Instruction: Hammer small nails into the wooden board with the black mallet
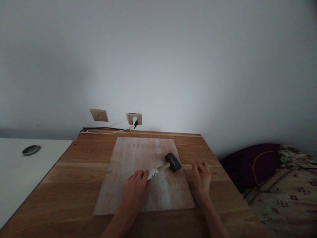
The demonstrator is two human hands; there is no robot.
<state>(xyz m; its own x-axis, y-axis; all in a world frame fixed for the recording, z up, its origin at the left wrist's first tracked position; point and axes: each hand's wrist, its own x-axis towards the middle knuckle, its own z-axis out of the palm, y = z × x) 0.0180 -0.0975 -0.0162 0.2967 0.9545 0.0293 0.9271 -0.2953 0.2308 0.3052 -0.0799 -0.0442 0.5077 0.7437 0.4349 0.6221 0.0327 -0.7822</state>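
A pale board (138,185) lies flat on the wooden table (79,172), with a row of several small nails (146,145) near its far edge. A black-headed mallet (173,162) with a light wooden handle rests on the board. My left hand (135,190) lies over the end of the handle, fingers curled around it. My right hand (201,178) rests on the table at the board's right edge, fingers loosely apart and holding nothing, a short way right of the mallet head.
A white desk (19,172) with a round grommet (31,150) adjoins the table on the left. Two wall plates (99,115) sit behind the table, one with cables (111,130) plugged in. A patterned bed cover (284,191) lies to the right.
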